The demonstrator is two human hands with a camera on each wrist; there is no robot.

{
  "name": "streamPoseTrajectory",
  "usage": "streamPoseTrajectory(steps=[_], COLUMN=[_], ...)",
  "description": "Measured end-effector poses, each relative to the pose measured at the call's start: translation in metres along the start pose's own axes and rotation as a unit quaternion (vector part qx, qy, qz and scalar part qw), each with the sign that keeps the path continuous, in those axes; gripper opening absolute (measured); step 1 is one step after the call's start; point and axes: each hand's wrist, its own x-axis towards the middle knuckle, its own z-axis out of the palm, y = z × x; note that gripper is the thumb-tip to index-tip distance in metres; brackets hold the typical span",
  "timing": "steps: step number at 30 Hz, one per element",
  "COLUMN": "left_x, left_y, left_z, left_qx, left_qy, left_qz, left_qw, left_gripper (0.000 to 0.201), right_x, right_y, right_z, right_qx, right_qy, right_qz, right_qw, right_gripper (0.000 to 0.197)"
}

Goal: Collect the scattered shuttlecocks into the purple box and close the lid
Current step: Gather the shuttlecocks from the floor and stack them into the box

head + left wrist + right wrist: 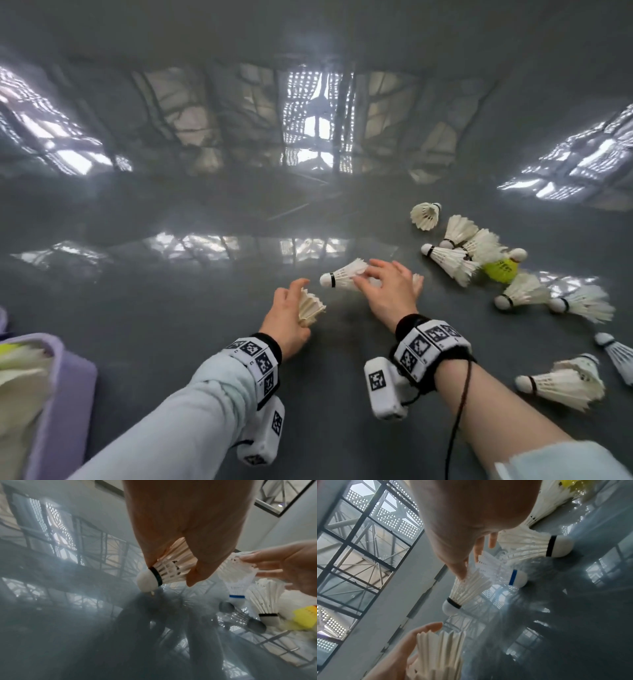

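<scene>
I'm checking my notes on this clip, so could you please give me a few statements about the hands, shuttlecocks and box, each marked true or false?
1. The left hand holds a white shuttlecock. True.
2. The right hand is far from any shuttlecock. False: its fingers reach onto a black-banded shuttlecock lying on the grey floor.
3. The purple box is at the lower left and already contains shuttlecocks. True.
4. All the loose shuttlecocks are white. False: a yellow shuttlecock lies in the pile on the right.
5. The box lid is closed. False: the box is open on top.
</scene>
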Motion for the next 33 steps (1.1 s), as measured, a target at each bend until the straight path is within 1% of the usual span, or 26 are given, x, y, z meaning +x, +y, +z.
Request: streamPoseTrajectory(steps=[3,6,8,10,15,17,21,23,26,27,28,29,30,31,32,33], left_x=[-0.008,-0.011,-0.013,-0.016,-0.015,-0.011,-0.002,0.003,0.011,0.014,0.016,0.019,0.020,0.020,0.020,0.020], left_y=[-0.005,-0.006,-0.004,-0.004,0.003,0.008,0.015,0.019,0.026,0.026,0.026,0.025,0.024,0.023,0.022,0.021], left_z=[-0.007,-0.012,-0.013,-0.013,-0.012,-0.010,-0.009,-0.007,0.000,0.003,0.007,0.011,0.013,0.015,0.017,0.019], left_qx=[0.012,0.032,0.042,0.045,0.064,0.068,0.038,0.050,0.105,0.106,0.094,0.077,0.063,0.050,0.040,0.034], left_qy=[-0.004,-0.011,-0.012,-0.013,-0.028,-0.038,-0.029,-0.029,-0.044,-0.040,-0.026,-0.006,0.013,0.028,0.033,0.031], left_qz=[0.010,0.004,0.007,0.016,0.039,0.046,0.081,0.092,0.092,0.084,0.073,0.062,0.049,0.039,0.030,0.027], left_qw=[1.000,0.999,0.999,0.999,0.997,0.996,0.996,0.994,0.989,0.990,0.992,0.995,0.997,0.998,0.998,0.999], left_gripper=[0.078,0.087,0.094,0.098,0.101,0.104,0.117,0.113,0.083,0.076,0.073,0.072,0.072,0.070,0.069,0.068], right_x=[-0.005,-0.009,-0.012,-0.018,-0.030,-0.032,-0.021,-0.016,-0.011,-0.010,-0.007,-0.004,0.000,0.003,0.006,0.009], right_y=[-0.007,-0.012,-0.016,-0.021,-0.034,-0.038,-0.032,-0.030,-0.025,-0.022,-0.016,-0.009,-0.001,0.008,0.018,0.029], right_z=[-0.003,-0.005,-0.004,0.000,0.005,0.010,0.016,0.012,0.006,0.003,0.001,-0.003,-0.007,-0.013,-0.019,-0.024], right_qx=[0.022,0.007,0.005,0.009,-0.011,-0.006,0.052,0.053,0.066,0.079,0.095,0.101,0.087,0.054,0.020,-0.011], right_qy=[0.022,0.026,0.004,-0.032,-0.131,-0.162,-0.173,-0.184,-0.191,-0.179,-0.143,-0.076,0.014,0.103,0.163,0.177], right_qz=[-0.014,-0.052,-0.082,-0.119,-0.189,-0.190,-0.159,-0.157,-0.143,-0.129,-0.113,-0.098,-0.084,-0.059,-0.019,0.028], right_qw=[0.999,0.998,0.997,0.992,0.973,0.968,0.971,0.969,0.969,0.972,0.979,0.987,0.993,0.992,0.986,0.984], right_gripper=[0.020,0.022,0.022,0.021,0.017,0.018,0.029,0.027,0.026,0.028,0.029,0.029,0.028,0.028,0.031,0.040])
